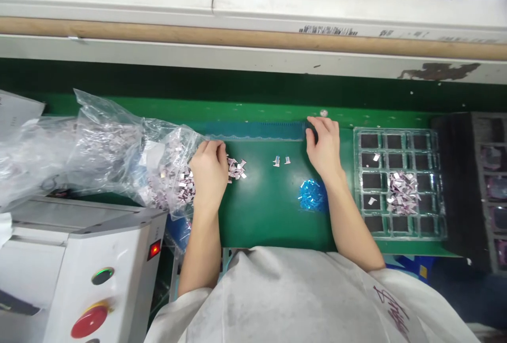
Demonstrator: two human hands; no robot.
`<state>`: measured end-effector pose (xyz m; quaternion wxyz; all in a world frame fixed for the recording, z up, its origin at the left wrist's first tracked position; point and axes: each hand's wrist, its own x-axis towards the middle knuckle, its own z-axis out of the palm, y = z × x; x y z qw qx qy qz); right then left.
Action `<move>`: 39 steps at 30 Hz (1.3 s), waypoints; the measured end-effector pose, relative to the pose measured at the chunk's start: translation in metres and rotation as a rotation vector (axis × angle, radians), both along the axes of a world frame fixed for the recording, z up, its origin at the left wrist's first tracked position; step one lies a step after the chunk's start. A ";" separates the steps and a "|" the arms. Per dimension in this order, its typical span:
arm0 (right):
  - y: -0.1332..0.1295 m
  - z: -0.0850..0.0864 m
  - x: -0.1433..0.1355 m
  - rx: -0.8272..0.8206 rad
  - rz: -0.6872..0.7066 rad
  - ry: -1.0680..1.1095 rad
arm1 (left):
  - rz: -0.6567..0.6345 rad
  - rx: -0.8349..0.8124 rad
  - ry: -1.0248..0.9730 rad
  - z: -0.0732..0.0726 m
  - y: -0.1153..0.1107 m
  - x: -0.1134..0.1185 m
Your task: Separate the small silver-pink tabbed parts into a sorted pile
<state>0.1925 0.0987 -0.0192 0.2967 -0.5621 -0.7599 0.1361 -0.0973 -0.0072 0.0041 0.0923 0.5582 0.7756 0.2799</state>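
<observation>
Left hand (209,169) has its fingertips drawn together at the left end of a translucent blue strip (257,131); I cannot tell whether it pinches the strip. The right hand (325,145) is partly open at the other end, thumb and forefinger parted, with no firm grip to be seen. The strip lies flat along the far edge of the green counter (261,221), probably steadied from both ends so it sits straight.

Small silvery-pink parts (236,169) spill out beside the left hand, and a few loose pieces (276,161) lie just nearer than the strip. A heap of blue bits (312,195) sits by the right forearm, apart from them, which likely keeps the kinds from mixing. Toward the right edge, a clear divided tray (357,174) holds more parts, mostly in its middle column.

Bulging plastic bags (106,137) crowd the left hand and could hamper it; a machine (119,258) fills the near left corner. The sleeve might brush the tray.
</observation>
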 end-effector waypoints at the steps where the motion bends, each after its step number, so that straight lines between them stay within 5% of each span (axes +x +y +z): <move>1: 0.002 -0.003 0.002 -0.008 -0.002 -0.012 | 0.012 0.022 -0.064 0.001 -0.002 0.002; 9: 0.009 -0.008 0.004 -0.091 -0.006 0.026 | -0.015 0.080 -0.732 0.003 -0.008 0.035; 15: 0.008 -0.004 0.007 -0.103 -0.020 0.105 | 0.027 0.094 -1.021 0.003 -0.004 0.064; 22: 0.006 -0.002 0.008 -0.080 -0.046 0.222 | -0.003 0.107 -1.086 -0.004 -0.003 0.074; 27: -0.004 0.016 0.028 0.052 -0.137 0.322 | 0.010 0.123 -1.116 -0.006 -0.004 0.074; 32: -0.015 0.031 0.049 -0.014 -0.215 0.309 | 0.009 0.105 -1.089 -0.008 -0.003 0.075; 39: -0.043 0.029 0.057 -0.102 -0.099 0.007 | 0.018 0.113 -1.077 -0.010 -0.003 0.077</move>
